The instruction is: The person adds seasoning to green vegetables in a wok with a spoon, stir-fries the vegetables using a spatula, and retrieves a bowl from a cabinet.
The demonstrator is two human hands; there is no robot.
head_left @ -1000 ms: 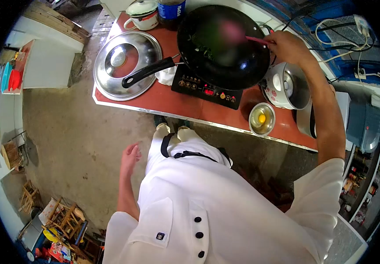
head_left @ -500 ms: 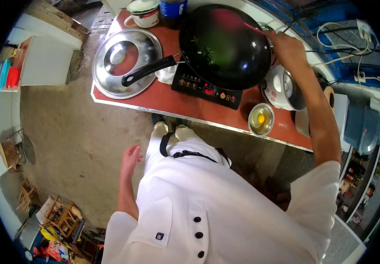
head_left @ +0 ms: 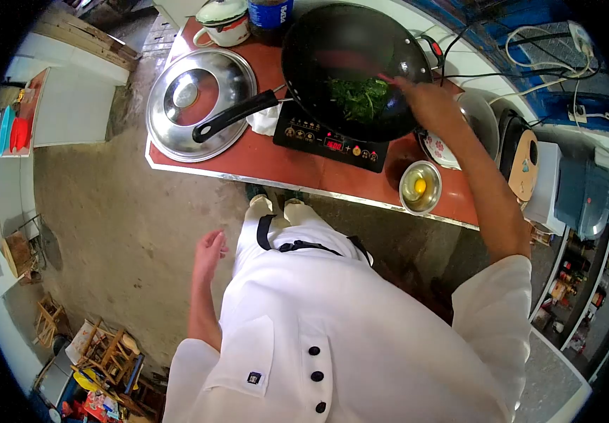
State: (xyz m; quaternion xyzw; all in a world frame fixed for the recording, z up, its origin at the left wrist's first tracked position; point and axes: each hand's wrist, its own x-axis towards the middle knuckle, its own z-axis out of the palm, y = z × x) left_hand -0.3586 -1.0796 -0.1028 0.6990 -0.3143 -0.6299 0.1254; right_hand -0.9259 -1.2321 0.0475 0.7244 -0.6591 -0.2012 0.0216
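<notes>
Spatula (head_left: 387, 77): gripped in right fingers (head_left: 406, 87), inside wok (head_left: 301, 77)
Greens (head_left: 358, 99): beside right fingers
Left fingers (head_left: 218, 242): loose, empty, well off

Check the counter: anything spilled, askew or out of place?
No spill shows. The metal lid looks off: its rim appears to stick out past the left edge of the red counter. The egg bowl sits close to the front edge, where it might get knocked.

"PEPSI" is printed on a bottle (head_left: 270, 15); plus and minus signs (head_left: 347, 149) are shown on the cooker (head_left: 304, 139), flanking blurred red digits (head_left: 333, 146).
</notes>
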